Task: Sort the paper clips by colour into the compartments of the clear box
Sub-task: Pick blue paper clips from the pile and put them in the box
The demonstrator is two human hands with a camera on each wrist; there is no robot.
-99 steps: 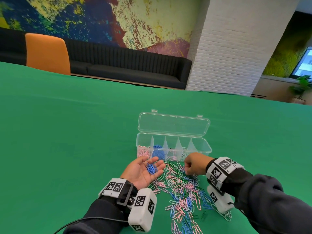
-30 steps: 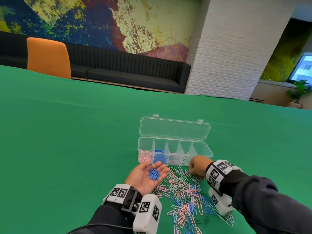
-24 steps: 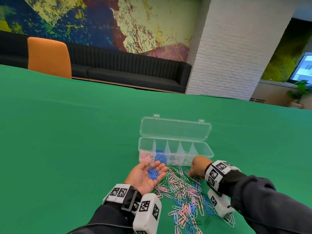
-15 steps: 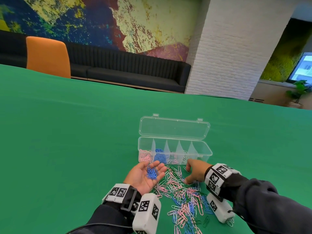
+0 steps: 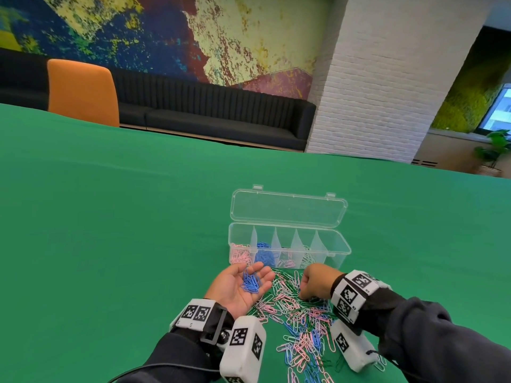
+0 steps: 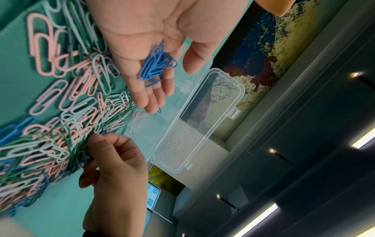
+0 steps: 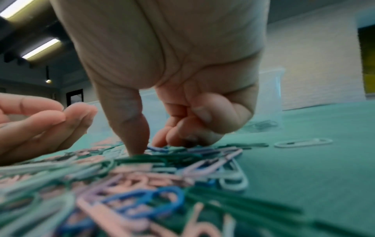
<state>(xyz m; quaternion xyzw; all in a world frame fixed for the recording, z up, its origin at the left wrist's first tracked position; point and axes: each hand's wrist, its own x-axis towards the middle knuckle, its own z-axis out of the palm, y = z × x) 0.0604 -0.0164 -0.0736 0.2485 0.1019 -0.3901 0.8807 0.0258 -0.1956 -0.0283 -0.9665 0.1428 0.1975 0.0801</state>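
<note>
Sorting looked well under way but far from finished. From the head view, the clear box [image 5: 289, 251] stood open on the green table [image 5: 110, 230], its lid [image 5: 287, 210] tipped back toward the far edge. The compartment at its left end held pink clips [image 5: 240, 254], the next one blue clips [image 5: 264, 255], and the middle ones a few pale clips each; the right-end compartment seemed bare, though the clear plastic made that hard to judge. A large mixed pile of paper clips [image 5: 298, 319] still lay between the box and the near edge, so most of the work remained. The left hand [image 5: 240, 287] lay palm up just beside the pile with fingers relaxed, cradling a small bunch of blue paper clips [image 5: 251, 283]. The right hand [image 5: 315, 281] was curled, knuckles up, fingertips down in the pile.

From the left wrist view, the blue bunch [image 6: 155, 65] rested loose across the base of the spread fingers [image 6: 150, 96], not squeezed. The other hand [image 6: 115, 158] reached into the pile's far side with thumb and forefinger close together.

From the right wrist view, the thumb [image 7: 131, 125] and a bent forefinger [image 7: 162, 139] pressed down either side of a blue clip [image 7: 157, 149] in the heap [image 7: 142, 176]. I could not tell whether they had actually pinched it. I judged the hand to be picking out another blue one for the waiting palm.
</note>
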